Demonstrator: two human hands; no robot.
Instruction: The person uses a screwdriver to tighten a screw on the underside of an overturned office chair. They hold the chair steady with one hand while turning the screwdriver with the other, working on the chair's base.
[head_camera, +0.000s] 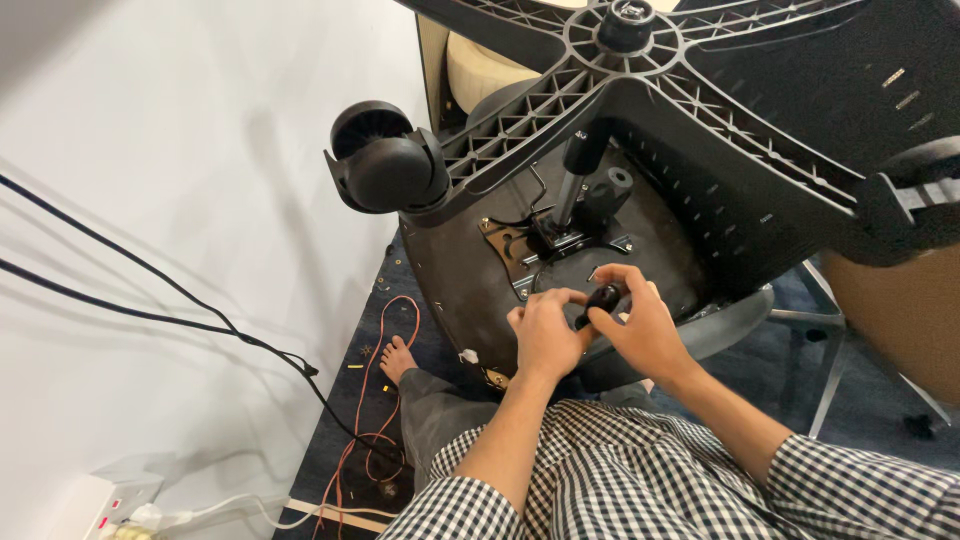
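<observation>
1. Head view: a white wall (150, 150) filled the left side, with two black cables (150, 290) running down it toward a white power strip (110, 495) at the lower left corner.
2. An overturned office chair lay in front of the person, its black star base (640, 90) pointing toward the camera and partly hiding the seat underside (470, 270).
3. A dark blue carpet (350, 420) covered the floor, with an orange wire (385, 330) looped on it and small bits scattered near the wall.
4. A black castor (385, 160) sat on the left arm of the base; another castor (915, 200) showed at the right edge.
5. The gas cylinder (580, 170) ran from the hub down to the metal mechanism plate (540, 245).
6. The person's bare foot (397, 358) rested on the carpet beside the seat.
7. The left hand (545, 335) pressed against the seat underside, fingers curled, just beside the knob.
8. The right hand (640, 325) had its grip closed around a small black knob (600, 300) below the mechanism plate.
</observation>
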